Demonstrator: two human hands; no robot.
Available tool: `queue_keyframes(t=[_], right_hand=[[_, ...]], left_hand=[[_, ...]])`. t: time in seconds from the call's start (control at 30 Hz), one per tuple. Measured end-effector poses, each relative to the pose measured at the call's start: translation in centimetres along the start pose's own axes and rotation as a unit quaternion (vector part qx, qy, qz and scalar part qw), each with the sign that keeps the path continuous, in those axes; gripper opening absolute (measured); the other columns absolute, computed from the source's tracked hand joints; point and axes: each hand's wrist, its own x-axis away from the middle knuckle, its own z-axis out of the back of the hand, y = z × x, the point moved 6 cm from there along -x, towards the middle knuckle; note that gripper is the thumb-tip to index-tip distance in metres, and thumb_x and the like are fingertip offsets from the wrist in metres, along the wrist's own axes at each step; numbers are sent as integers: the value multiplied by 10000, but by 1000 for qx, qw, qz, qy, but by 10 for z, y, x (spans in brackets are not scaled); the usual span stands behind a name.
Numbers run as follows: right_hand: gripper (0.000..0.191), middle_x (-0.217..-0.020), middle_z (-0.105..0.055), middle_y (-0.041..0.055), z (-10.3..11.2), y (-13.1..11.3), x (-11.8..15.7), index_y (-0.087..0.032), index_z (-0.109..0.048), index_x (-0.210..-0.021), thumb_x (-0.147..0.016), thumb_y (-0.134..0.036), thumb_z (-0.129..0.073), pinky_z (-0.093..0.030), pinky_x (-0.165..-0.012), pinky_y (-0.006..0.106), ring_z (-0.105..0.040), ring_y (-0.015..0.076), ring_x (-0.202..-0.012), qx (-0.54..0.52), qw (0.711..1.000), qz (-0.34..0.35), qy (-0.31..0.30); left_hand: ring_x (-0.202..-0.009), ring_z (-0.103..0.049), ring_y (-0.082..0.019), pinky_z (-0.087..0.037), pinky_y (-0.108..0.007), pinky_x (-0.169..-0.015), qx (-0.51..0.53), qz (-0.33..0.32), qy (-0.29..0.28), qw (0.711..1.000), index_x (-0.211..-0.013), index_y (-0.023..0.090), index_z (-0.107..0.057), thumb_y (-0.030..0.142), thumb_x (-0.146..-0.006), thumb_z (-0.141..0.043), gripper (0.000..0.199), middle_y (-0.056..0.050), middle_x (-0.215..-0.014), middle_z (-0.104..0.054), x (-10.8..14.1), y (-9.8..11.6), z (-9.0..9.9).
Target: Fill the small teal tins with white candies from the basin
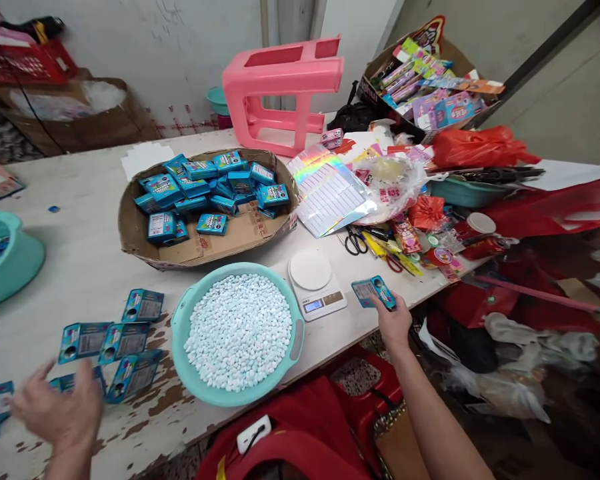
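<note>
My right hand (395, 323) grips a small blue printed box (373, 292) at the table's front edge, right of a white digital scale (325, 303). At the left my left hand (63, 407) is slightly blurred, its fingers apart and nothing in it. It hovers by several blue boxes (130, 339) lying loose on the table, partly covering one. Between my hands stands a turquoise basin (177, 347) full of small white and pale blue pieces. The scale's round platform has nothing on it.
Behind the basin, a cut-down cardboard box (235, 237) holds several blue boxes. Beyond it a pink stool (283, 73) lies on its side. Scissors (355, 241), silvery sheets (325, 190) and plastic bags clutter the right. Another turquoise basin (23, 267) stands at the far left.
</note>
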Motion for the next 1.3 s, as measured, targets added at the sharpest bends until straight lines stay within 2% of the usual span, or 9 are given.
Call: queue_keyframes(t=[0.07, 0.17, 0.27, 0.47, 0.67, 0.9, 1.1, 1.2, 1.3], right_hand=[[555, -899, -659, 74, -12, -22, 2, -141, -596, -1070, -666, -511, -681, -473, -766, 362, -588, 198, -769, -28, 999, 25, -28], [528, -934, -658, 73, -47, -59, 6, -149, -594, -1070, -676, -489, -684, -476, -786, 350, -592, 197, -814, -81, 989, 67, -100], [521, -943, -656, 76, -86, -84, 7, -153, -598, -1067, -672, -480, -688, -468, -813, 372, -590, 209, -842, -88, 981, 100, -143], [509, -1026, -625, 96, -126, -91, 7, -158, -604, -1056, -671, -481, -681, -456, -864, 435, -583, 254, -933, -66, 972, 119, -191], [687, -1276, -467, 140, -79, -74, 10, -193, -440, -1291, -708, -482, -660, -467, -908, 458, -501, 298, -1143, -97, 981, 72, -154], [541, -1197, -526, 114, -1, -4, 17, -215, -540, -1159, -711, -502, -633, -500, -855, 463, -603, 285, -954, -24, 991, 1, -135], [449, -1131, -574, 117, 14, 8, 19, -190, -569, -1111, -762, -469, -606, -505, -829, 450, -611, 254, -914, -19, 992, -45, -118], [364, -1112, -587, 109, 6, -35, 23, -197, -579, -1098, -797, -401, -597, -504, -833, 463, -604, 247, -934, -52, 992, 34, -112], [353, -1132, -579, 99, -7, -100, 43, -232, -561, -1138, -801, -312, -627, -462, -922, 489, -547, 259, -1068, -98, 975, 153, -129]], left_hand=[[-1199, -421, -338, -342, -606, -990, 20, -71, 74, 995, -1236, 408, -418, 362, -751, -516, 498, 77, -1281, -503, 9, 39, -13], [-1084, -532, -277, -411, -478, -963, 85, -235, -32, 968, -1075, 264, -548, 307, -795, -548, 283, -49, -1119, -601, 27, 118, -56], [-1104, -525, -254, -383, -436, -979, 120, -308, -63, 942, -1055, 226, -554, 278, -832, -525, 231, -94, -1108, -602, 22, 171, -78], [-1207, -419, -244, -267, -379, -1039, 44, -212, -58, 975, -1196, 173, -470, 324, -875, -432, 357, -133, -1243, -508, -96, 195, -101], [-1192, -411, -314, -287, -373, -981, -45, -91, -203, 974, -1264, 112, -392, 368, -735, -618, 629, -194, -1248, -481, -180, 211, -185], [-1273, -268, -426, -259, -479, -987, -64, 3, -218, 974, -1319, 23, -259, 446, -700, -637, 839, -319, -1356, -270, -190, 231, -250], [-1206, -344, -417, -318, -506, -945, -29, 11, -270, 962, -1189, 72, -447, 422, -544, -743, 790, -236, -1289, -396, -194, 246, -248], [-1062, -497, -335, -424, -453, -838, 54, 2, -323, 945, -1159, 133, -507, 477, -629, -654, 649, -143, -1165, -531, -175, 258, -217], [-1000, -548, -271, -464, -386, -799, 189, -79, -370, 906, -1222, 218, -496, 461, -677, -615, 608, -75, -1147, -572, -116, 277, -158]])
